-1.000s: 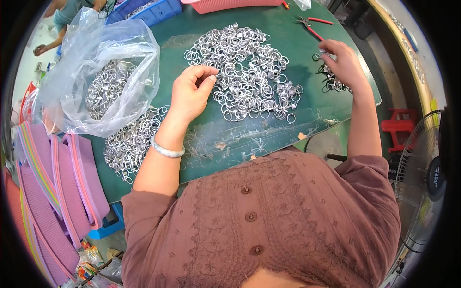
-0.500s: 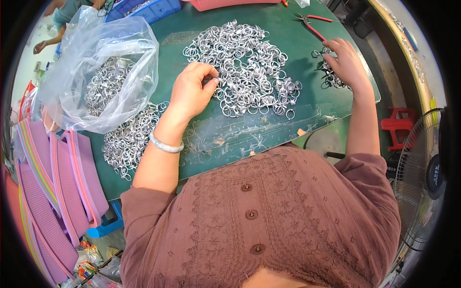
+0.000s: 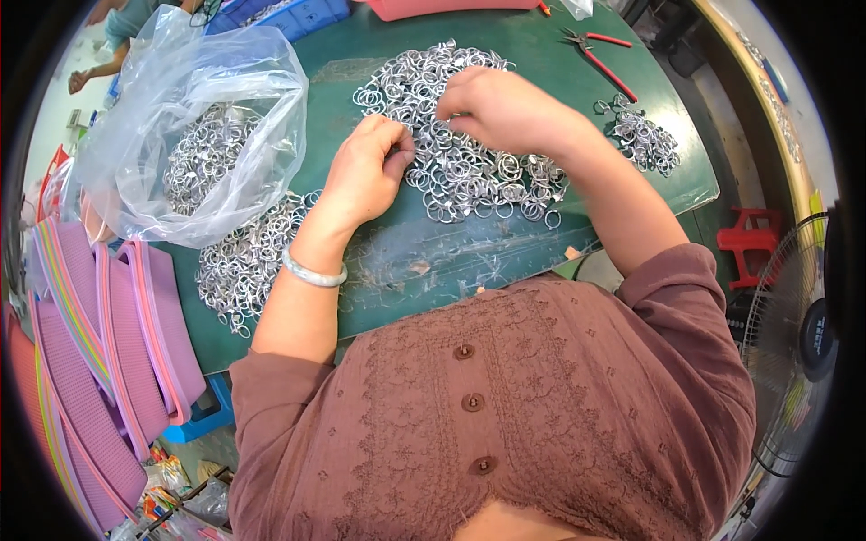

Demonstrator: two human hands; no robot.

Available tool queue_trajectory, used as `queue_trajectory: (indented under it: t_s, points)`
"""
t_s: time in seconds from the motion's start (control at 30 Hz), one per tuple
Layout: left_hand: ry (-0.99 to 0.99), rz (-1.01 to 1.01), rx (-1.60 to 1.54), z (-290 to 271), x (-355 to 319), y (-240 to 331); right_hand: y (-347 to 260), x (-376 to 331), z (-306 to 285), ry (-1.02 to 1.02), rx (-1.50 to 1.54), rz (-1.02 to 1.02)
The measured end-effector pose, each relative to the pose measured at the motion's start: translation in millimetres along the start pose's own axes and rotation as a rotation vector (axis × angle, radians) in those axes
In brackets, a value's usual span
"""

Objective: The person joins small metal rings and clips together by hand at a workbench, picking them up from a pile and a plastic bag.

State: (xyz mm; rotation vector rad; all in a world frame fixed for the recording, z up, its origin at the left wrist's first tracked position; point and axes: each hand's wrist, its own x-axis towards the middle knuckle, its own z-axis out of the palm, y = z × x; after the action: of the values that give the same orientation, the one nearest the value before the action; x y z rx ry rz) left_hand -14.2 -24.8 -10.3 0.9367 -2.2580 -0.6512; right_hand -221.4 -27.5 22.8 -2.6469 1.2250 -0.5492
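Note:
A big loose pile of silver metal rings lies in the middle of the green table. At its left edge my left hand is closed, thumb and fingertips pinched together; whatever is between them is too small to make out. My right hand hovers over the upper part of the pile with its fingers curled in and thumb tucked under. Its fingertips are partly hidden, so any ring in them cannot be made out. A smaller group of rings sits on the table at the right.
A clear plastic bag of rings stands at left, with another heap of rings beside it. Red-handled pliers lie at the far right. Blue and pink bins line the back; a fan stands at right.
My right hand has moved left, from the small group of rings at the right to above the big pile. My left hand stays almost where it was, still pinched.

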Motion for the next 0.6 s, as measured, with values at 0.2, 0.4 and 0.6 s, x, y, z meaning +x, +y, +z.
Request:
queue_trajectory:
  t_s: [0.2, 0.4, 0.6]
  points:
    - [0.071, -0.107, -0.039, 2, 1, -4, -4, 3, 29, -0.03, 0.034, -0.036]
    - [0.07, -0.148, -0.053, 5, 0, -5, -5, 1, 32, 0.052, -0.009, -0.108]
    - [0.09, -0.159, -0.116, 4, 1, 1, 1, 0, 23, 0.257, 0.332, -0.077]
